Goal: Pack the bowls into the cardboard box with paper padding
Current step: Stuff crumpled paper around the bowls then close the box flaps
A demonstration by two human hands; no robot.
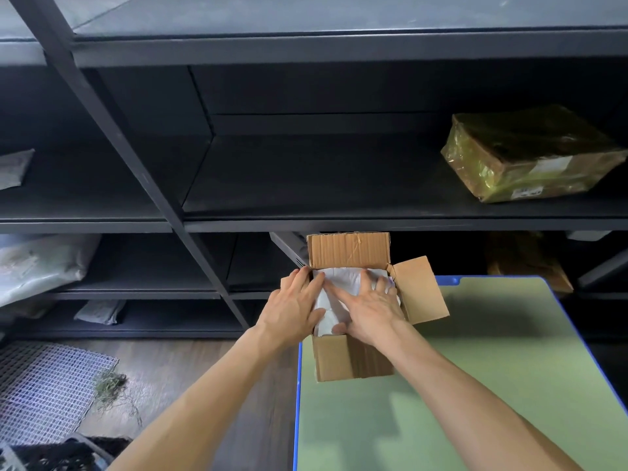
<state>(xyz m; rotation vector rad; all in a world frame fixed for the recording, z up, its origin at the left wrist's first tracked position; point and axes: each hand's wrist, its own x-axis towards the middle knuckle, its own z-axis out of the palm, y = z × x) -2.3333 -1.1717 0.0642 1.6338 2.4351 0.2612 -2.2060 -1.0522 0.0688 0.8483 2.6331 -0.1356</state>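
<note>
- left hand (295, 305) flat, palm down, fingers spread, pressing on white paper padding (339, 287) at the left side of the open cardboard box (343, 358); not gripping anything
- right hand (370, 312) also flat and unclenched, fingers splayed across the paper, thumb near the box's front edge
- both hands side by side, index fingers nearly meeting over the paper
- paper fills the box top (crumpled, white); bowls not visible, can't tell if they are under it
- box flaps open: back flap upright, right flap splayed outward
- box sits at the far left corner of a green table (492, 385) with a blue edge
- behind: dark metal shelving (306, 219); a parcel wrapped in yellowish film (530, 154) on the shelf upper right
- left shelves hold pale bagged packages (37, 263)
- floor lower left: white mesh mat (44, 385)
</note>
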